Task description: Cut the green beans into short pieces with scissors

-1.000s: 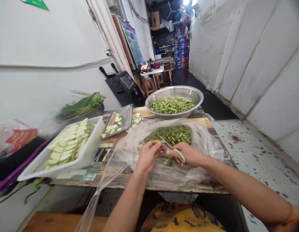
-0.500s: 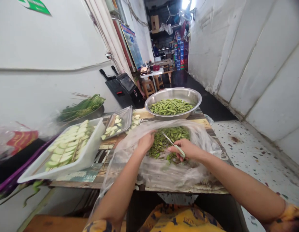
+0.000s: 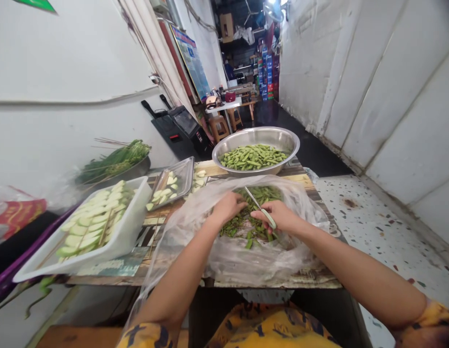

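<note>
My right hand (image 3: 277, 216) is closed round the pale green handles of a pair of scissors (image 3: 252, 198), whose metal blades point up and left. Below and behind them lie green soybean pods (image 3: 262, 194) and small cut-off bits, inside a clear plastic bag (image 3: 195, 212) spread open on the table. My left hand (image 3: 230, 209) reaches into the bag left of the scissors, palm down. Its fingers are loosely curved and apart over the pods, and the fingertips are partly hidden. A few pods (image 3: 249, 240) lie on the near side of the bag.
Behind the bag stands a steel basin (image 3: 291, 150) of pods. To the left are a white tray (image 3: 137, 212) with sliced vegetable on skewers, a metal tray (image 3: 188, 178) with cut pieces, and a bowl (image 3: 137, 169) of greens. The table's edge (image 3: 275, 284) is close to my body.
My left hand has moved right, from the bag's left side to over the pods near the scissors. The right hand keeps the scissors in nearly the same place. The view has shifted slightly.
</note>
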`<state>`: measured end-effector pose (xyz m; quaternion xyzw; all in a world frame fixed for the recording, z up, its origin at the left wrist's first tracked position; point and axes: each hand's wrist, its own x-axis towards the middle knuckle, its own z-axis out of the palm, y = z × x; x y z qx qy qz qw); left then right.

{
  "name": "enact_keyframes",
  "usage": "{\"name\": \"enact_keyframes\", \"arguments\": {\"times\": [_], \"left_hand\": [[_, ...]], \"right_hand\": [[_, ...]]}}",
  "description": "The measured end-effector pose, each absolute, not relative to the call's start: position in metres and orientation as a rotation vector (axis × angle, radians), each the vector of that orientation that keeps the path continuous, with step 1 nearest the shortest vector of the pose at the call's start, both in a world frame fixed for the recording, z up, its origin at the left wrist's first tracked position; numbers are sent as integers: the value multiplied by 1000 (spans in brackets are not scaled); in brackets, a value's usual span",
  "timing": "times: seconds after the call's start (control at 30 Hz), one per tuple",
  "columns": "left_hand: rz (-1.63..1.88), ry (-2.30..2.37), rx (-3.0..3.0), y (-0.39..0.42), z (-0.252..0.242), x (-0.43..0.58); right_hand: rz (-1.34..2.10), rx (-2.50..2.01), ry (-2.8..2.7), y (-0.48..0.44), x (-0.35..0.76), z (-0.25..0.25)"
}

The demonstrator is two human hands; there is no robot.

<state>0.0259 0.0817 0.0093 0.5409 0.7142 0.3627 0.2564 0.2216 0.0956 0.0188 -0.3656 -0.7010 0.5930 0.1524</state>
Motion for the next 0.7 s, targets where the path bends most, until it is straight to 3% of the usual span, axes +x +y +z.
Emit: {"name": "enact_keyframes", "arguments": {"times": [0.1,0.33,0.7], "left_hand": [[815,2021,1622,90,6,39],[791,2098,1576,70,16,28],[1295,1751,941,25,18,32]], "right_hand": [[1664,-1073,-2037,95,221,17],[1750,-1076,-2069,96,221,15],[1794,-1059,-2230,91,225,24]]}}
